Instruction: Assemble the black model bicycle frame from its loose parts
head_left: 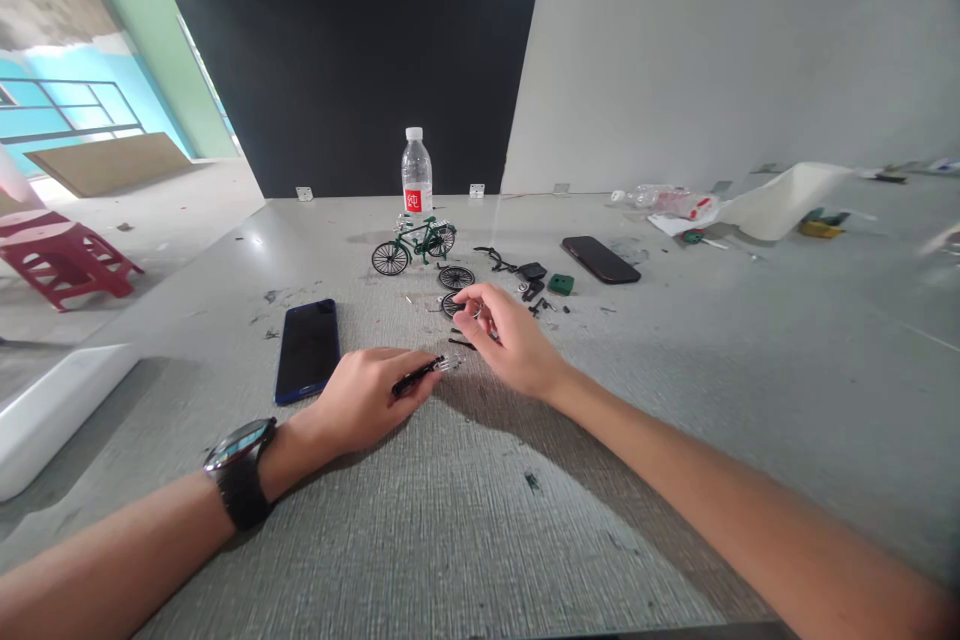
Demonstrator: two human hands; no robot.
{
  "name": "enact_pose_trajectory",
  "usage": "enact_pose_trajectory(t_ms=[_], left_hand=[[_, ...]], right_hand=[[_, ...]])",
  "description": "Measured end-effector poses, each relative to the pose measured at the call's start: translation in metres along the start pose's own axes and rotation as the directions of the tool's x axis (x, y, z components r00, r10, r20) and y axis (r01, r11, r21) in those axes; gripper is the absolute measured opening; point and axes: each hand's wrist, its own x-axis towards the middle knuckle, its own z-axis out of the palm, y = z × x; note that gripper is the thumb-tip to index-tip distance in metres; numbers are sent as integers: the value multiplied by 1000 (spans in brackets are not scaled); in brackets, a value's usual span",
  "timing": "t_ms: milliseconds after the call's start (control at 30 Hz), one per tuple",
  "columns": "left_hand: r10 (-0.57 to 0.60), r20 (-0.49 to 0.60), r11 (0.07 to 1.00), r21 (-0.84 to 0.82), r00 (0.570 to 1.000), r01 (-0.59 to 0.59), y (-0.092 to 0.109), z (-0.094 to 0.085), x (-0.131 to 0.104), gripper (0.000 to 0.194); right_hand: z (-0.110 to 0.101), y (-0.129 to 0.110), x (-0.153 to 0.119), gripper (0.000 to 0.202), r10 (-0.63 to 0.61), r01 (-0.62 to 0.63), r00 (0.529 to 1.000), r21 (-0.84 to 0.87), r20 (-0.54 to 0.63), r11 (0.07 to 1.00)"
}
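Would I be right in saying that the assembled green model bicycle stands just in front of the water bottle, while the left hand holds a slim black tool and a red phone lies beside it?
Not quite: the phone beside the left hand is dark blue, not red, as the head view shows. The green model bicycle does stand just in front of the water bottle, and the left hand holds the slim black tool.

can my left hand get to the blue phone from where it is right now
Probably yes. The left hand rests on the table right beside the blue phone, with nothing lying between them. It does pinch a small black tool, so its fingers aren't free.
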Motion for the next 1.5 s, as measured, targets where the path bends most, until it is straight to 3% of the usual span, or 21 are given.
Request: enact_pose_trajectory(t_ms=[133,433,867,1500], left_hand=[[14,-5,1000,11,1000,-14,0,0,0,26],[44,1,999,27,999,-44,-1,2,-2,21],[95,40,995,-25,995,-94,-3,5,-3,21],[128,111,991,13,986,-130,-2,6,-4,18]], right_hand=[[0,2,2,28,1,-1,1000,-14,-18,1000],[2,2,-2,29,-46,49,987,-15,157,999],[3,4,-2,26,-79,95,965,-53,251,994],[8,2,-2,23,-115,135,951,-52,288,989]])
